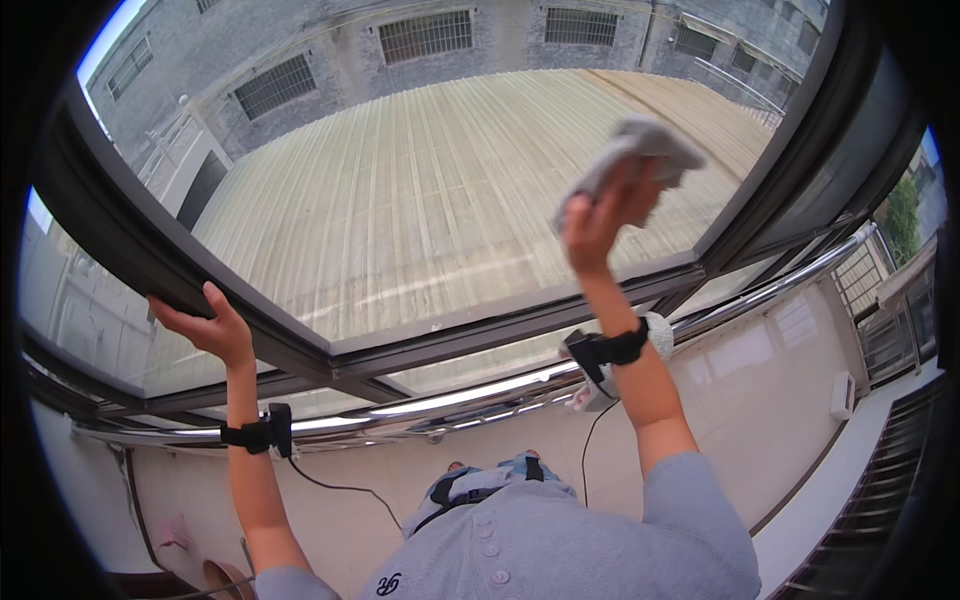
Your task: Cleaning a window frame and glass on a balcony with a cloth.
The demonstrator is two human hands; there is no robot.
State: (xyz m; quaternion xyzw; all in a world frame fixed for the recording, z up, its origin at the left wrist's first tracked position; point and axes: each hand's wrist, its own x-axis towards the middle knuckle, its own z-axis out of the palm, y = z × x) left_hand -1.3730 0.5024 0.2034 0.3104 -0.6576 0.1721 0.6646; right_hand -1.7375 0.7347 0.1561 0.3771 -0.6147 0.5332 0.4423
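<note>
A large window pane [420, 225] in a dark metal frame [480, 322] stands before me. My right hand [611, 206] holds a folded grey cloth [637, 139] up at the right part of the pane; hand and cloth are blurred. Whether the cloth presses on the glass I cannot tell. Lower at the left, my left hand [206, 326] rests on the window's dark upright [169, 247], its thumb and fingers apart around the edge. A black strap with a small device sits on each wrist, trailing a cable.
A shiny metal railing [360, 420] runs below the window. Something white and fluffy [660, 337] is at the railing, partly behind my right wrist. A brown pot [225, 577] stands at the lower left on the pale floor [337, 480]. Outside lies a corrugated roof.
</note>
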